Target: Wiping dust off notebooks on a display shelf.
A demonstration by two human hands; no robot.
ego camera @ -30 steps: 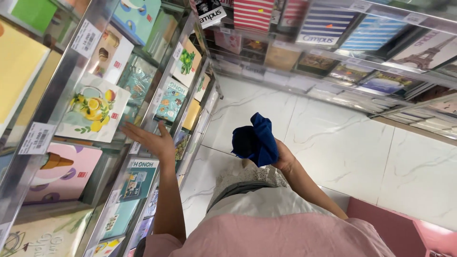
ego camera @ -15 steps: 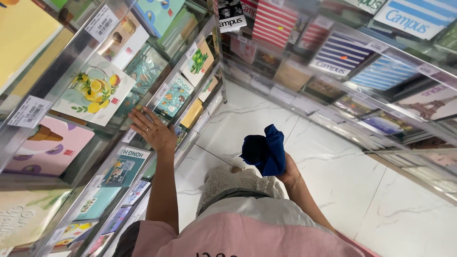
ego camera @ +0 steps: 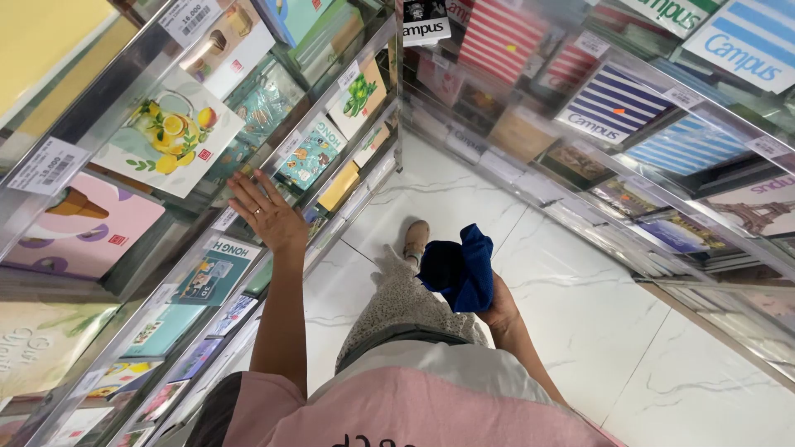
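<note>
The right hand (ego camera: 499, 310) is squeezing a soft dark blue cloth (ego camera: 460, 266), fingers wrapped around its bottom, so the cloth is sticking up above the white tile floor (ego camera: 580, 306). The left hand (ego camera: 267, 215), fingers spread flat, is resting on the shiny metal shelf edge (ego camera: 224, 222) beside colourful picture notebooks (ego camera: 308, 154).
</note>
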